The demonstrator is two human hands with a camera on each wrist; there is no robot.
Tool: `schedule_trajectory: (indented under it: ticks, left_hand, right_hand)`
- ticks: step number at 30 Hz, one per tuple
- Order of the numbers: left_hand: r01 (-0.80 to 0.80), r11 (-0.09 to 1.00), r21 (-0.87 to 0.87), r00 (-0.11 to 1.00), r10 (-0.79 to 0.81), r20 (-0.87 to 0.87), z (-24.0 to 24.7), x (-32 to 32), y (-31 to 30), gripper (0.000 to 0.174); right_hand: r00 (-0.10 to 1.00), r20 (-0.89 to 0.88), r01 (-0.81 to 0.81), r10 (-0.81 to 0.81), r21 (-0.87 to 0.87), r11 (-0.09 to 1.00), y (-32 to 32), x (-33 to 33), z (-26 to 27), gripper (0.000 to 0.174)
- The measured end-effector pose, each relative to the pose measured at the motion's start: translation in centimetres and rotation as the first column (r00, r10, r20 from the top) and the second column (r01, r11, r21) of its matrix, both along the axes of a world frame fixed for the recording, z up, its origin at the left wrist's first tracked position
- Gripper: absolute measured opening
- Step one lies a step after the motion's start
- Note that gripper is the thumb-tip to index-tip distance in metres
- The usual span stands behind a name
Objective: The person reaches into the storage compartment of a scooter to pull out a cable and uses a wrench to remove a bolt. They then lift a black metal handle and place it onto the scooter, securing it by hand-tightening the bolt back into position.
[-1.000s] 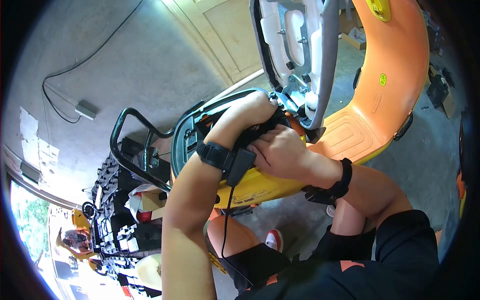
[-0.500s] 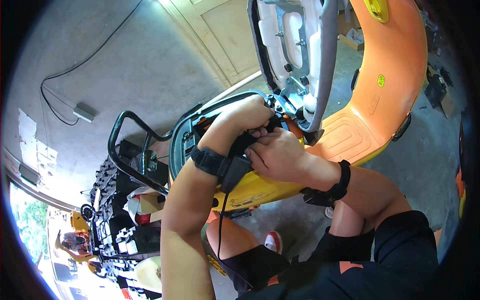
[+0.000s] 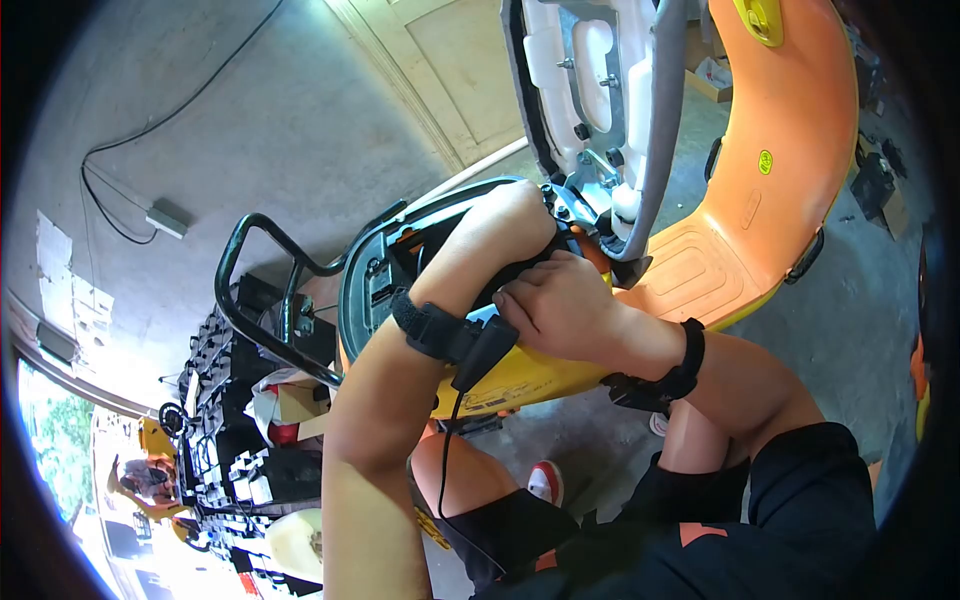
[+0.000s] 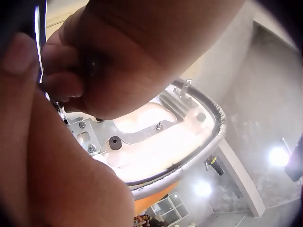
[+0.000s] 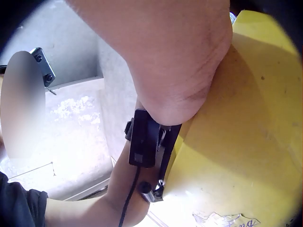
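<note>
Both hands work close together at the front end of the open under-seat compartment [image 3: 352,285] of a yellow-orange scooter. My left hand [image 3: 512,222] reaches down into it, back of the hand up, its fingers hidden in the head view. Beside it, my right hand [image 3: 568,305] has bent fingers over the near rim, above the yellow side panel [image 5: 241,127]. In the left wrist view the fingertips [image 4: 64,85] of one hand are bent close to the other hand. I cannot tell what either hand holds. The raised seat [image 3: 597,75] shows its white underside and metal hinge bracket [image 4: 85,137].
A black grab rail [image 3: 245,250] juts from the scooter's rear. Rows of black parts [image 3: 215,400] stand at the left, with an open carton [image 3: 300,400] nearby. The orange footboard [image 3: 700,270] lies to the right. A cable [image 3: 447,450] hangs from the left wrist camera.
The left hand has rolled over and moved slightly right, so its fingertips, visible half a second ago, are hidden. The right hand stays at the rim, its fingers a little more bent.
</note>
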State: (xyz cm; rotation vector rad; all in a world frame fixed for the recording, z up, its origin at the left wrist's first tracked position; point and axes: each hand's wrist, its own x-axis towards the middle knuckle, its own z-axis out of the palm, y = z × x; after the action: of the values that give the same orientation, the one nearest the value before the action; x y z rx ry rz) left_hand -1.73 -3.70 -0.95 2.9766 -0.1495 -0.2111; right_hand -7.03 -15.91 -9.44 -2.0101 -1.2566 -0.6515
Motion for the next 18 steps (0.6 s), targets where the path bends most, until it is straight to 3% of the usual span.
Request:
schedule_trajectory:
  ticks: [2,4,7,9,10,18]
  left_hand:
    - [0.0,1.0,0.017,1.0,0.001,-0.028,0.5,-0.3,-0.4,0.032]
    - [-0.002,0.999,0.033,0.999,0.003,-0.054,1.0,-0.7,-0.7,0.034]
    - [0.012,1.0,0.026,0.998,-0.01,-0.067,1.1,-0.9,-0.7,0.036]
    - [0.121,0.992,0.039,0.987,-0.116,-0.114,1.2,-1.4,-0.9,0.043]
    - [0.033,0.995,0.094,0.994,-0.023,-0.109,1.2,-1.4,-1.4,0.048]
    - [0.049,0.998,0.033,0.997,-0.047,-0.065,1.1,-0.5,-0.8,0.043]
  right_hand:
    - [1.0,0.006,-0.012,0.011,0.031,0.999,0.1,0.0,0.1,0.031]
    - [0.999,-0.029,-0.018,0.018,0.008,1.0,-0.1,-0.1,0.4,0.021]
    - [0.999,-0.039,-0.029,0.029,0.022,0.999,-0.1,0.0,0.4,0.02]
    - [0.999,-0.034,-0.031,0.032,0.024,0.999,-0.2,0.0,0.6,0.019]
    - [0.999,-0.031,-0.031,0.032,0.026,0.999,-0.2,-0.1,0.7,0.018]
    - [0.999,-0.026,-0.03,0.031,0.027,0.999,0.0,0.1,0.2,0.018]
